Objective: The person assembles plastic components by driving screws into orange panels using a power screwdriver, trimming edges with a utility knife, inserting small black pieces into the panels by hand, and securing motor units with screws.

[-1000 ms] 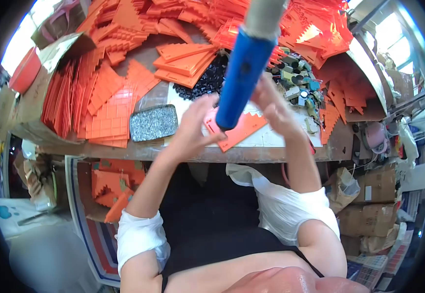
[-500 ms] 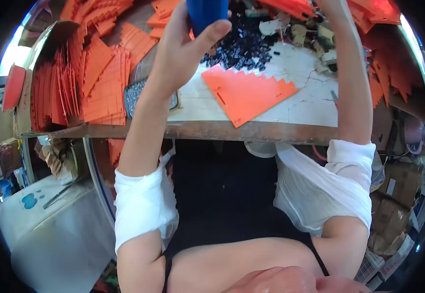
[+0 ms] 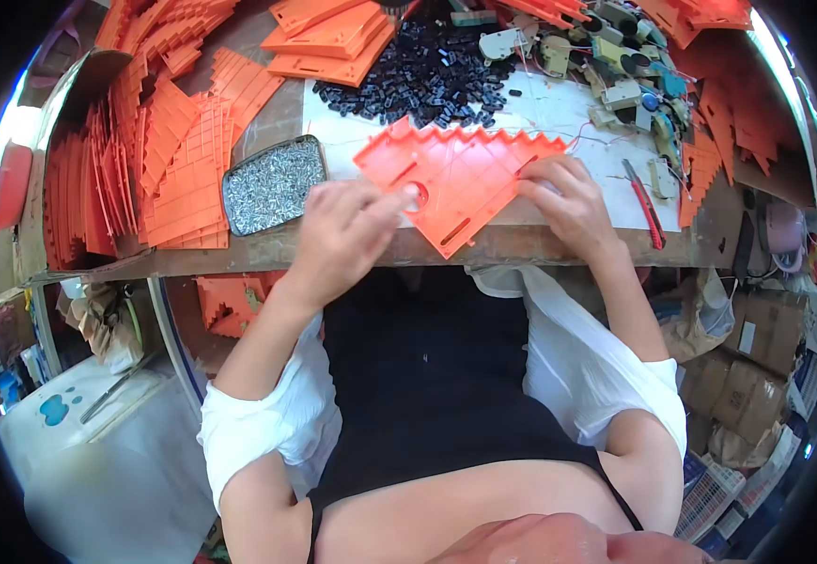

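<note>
So, orange panel (image 3: pixel 469 169) at table edge (image 3: pixel 544 246)

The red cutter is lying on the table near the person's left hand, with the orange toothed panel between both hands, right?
Not quite: in the head view, the red cutter lies on the table near the right hand, with the orange toothed panel between both hands.

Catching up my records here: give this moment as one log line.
orange panel: jagged edge facing away | left hand: at left edge | right hand: at right edge | red knife: right of panel
</note>
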A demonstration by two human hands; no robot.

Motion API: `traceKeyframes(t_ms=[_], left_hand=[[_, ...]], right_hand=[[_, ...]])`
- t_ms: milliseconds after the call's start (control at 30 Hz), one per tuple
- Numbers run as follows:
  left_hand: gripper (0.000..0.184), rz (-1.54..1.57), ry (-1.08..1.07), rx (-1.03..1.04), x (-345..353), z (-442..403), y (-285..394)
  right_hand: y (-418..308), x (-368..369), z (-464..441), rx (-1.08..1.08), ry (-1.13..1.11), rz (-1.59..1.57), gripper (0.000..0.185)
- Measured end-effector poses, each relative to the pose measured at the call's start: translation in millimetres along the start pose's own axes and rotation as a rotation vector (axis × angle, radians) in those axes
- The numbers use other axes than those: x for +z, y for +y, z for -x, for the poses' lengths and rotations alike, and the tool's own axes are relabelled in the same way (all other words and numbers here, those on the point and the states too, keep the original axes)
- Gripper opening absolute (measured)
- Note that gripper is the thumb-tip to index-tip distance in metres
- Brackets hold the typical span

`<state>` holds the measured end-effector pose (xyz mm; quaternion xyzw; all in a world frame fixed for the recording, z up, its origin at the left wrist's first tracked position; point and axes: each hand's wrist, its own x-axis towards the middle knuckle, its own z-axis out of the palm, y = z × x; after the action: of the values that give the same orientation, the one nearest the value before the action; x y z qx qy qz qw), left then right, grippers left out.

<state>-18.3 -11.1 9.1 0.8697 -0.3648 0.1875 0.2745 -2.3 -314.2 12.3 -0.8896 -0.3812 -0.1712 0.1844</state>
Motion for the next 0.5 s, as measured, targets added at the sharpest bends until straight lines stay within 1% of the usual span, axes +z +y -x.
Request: traceKeyframes(t_ms=[33,100,133,200,233,300,333,400,433,500], left_hand=[[0.031,-0.002,0.009,0.005,4.7,0.9,2.2],[0.024,0.009,-0.076,-0.015,12.7,2.5,2.3],[0.024,0.006,-0.072,-0.016,13.7,2.5,0.2],[0.020,0.022,-0.081,-0.015,16.4,-0.4,-5.2],[0.020,0.021,-0.079,-0.012,17.5,-0.9,-6.5],[0.017,0.056,-0.116,-0.034,18.6,-1.8,-9.2],[0.017,0.058,-0.119,-0.028,19.1,-2.9,-10.7],[0.016,0.094,-0.115,-0.038,20.1,-3.6,-11.7],[0.016,0.093,-0.118,-0.040,21.4,-4.0,-9.3],[0.015,0.108,-0.101,-0.012,25.2,-7.2,-4.4]], right_hand=[[0.0,1.4,0.5,-0.005,0.003,0.008,0.019],[3.1,2.7,-1.1,0.030,-0.036,-0.053,0.015],[4.3,-0.4,-3.5,0.025,-0.035,-0.051,0.015],[8.9,-8.6,-8.7,0.174,0.013,-0.062,0.013],[13.4,-8.9,-10.6,0.173,0.015,-0.058,0.013],[25.6,-7.7,-14.4,0.410,0.009,0.037,0.014],[31.1,-7.5,-14.4,0.415,0.013,0.039,0.014],[40.4,-6.9,-15.4,0.633,-0.198,-0.259,0.016],[43.5,-8.5,-18.3,0.634,-0.199,-0.263,0.016],[48.1,-16.3,-28.0,0.649,-0.359,-0.289,0.019]])
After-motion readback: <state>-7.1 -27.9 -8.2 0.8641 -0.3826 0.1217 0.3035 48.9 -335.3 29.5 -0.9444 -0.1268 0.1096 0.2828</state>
